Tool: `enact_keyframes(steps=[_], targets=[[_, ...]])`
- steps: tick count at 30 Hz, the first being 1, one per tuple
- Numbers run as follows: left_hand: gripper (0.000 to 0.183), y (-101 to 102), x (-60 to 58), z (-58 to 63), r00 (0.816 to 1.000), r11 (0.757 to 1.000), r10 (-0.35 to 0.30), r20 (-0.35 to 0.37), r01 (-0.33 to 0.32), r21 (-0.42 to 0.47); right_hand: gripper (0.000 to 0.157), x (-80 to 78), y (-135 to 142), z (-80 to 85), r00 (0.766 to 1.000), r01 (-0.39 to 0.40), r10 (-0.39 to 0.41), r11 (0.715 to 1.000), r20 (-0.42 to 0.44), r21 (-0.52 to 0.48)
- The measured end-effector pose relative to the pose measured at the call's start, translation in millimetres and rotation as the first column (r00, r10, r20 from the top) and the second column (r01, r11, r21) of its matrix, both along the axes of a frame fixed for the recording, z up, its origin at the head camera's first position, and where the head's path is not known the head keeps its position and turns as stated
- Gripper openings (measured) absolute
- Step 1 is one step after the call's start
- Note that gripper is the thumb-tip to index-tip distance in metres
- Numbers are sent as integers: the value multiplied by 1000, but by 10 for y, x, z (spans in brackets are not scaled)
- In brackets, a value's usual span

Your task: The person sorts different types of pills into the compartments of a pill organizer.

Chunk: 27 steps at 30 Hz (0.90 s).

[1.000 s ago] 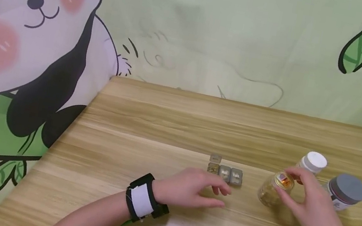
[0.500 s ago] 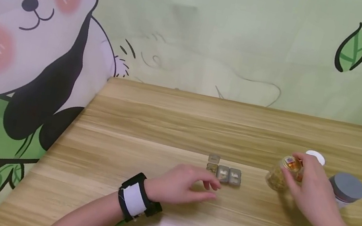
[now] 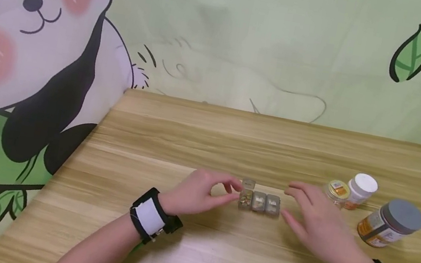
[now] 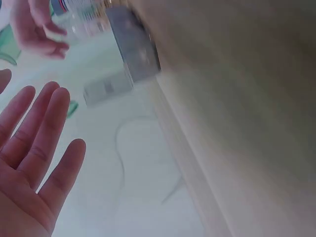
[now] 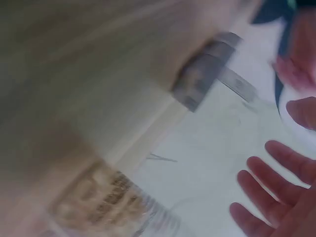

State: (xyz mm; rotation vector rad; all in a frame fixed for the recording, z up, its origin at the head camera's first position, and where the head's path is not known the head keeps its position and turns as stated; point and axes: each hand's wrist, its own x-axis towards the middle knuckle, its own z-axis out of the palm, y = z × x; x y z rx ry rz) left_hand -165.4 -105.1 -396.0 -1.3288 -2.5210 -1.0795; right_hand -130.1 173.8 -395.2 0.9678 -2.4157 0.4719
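Note:
A small grey pill organizer (image 3: 259, 202) lies on the table in the head view. Its left compartment's lid (image 3: 248, 184) is flipped back, and small golden pieces show inside; the other two lids are down. My left hand (image 3: 197, 192) is at the organizer's left end, thumb and fingers apart. To the right of it hovers my right hand (image 3: 322, 229), fingers spread, holding nothing. Both wrist views show the organizer (image 4: 133, 44) apart from the fingers. Behind the right hand, partly hidden, stands a clear jar with a gold lid (image 3: 338, 189).
A white bottle (image 3: 362, 189) stands just behind the gold-lidded jar. Farther right is a larger jar with a grey lid (image 3: 402, 216). The wooden table (image 3: 193, 133) meets a wall cloth printed with a panda (image 3: 59, 53).
My right hand has let go of the gold-lidded jar, which now stands beside the white bottle, and moved left to the organizer. My left hand has shifted left to the organizer's left end.

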Motion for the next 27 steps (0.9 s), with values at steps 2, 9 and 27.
enact_keyframes(steps=[2,9,27], targets=[[29,-20,-71,-9,999,999,30,-9,-30,11,38,-26,-114,-37,998,-38,35,997,45,70],[39,1,-236,-27,995,985,96,23,-92,-149,48,-153,-344,-165,986,-14,-19,981,166,195],[64,117,-214,-42,999,921,14,-46,-31,-389,40,-272,-350,-226,964,-31,-39,966,263,256]])
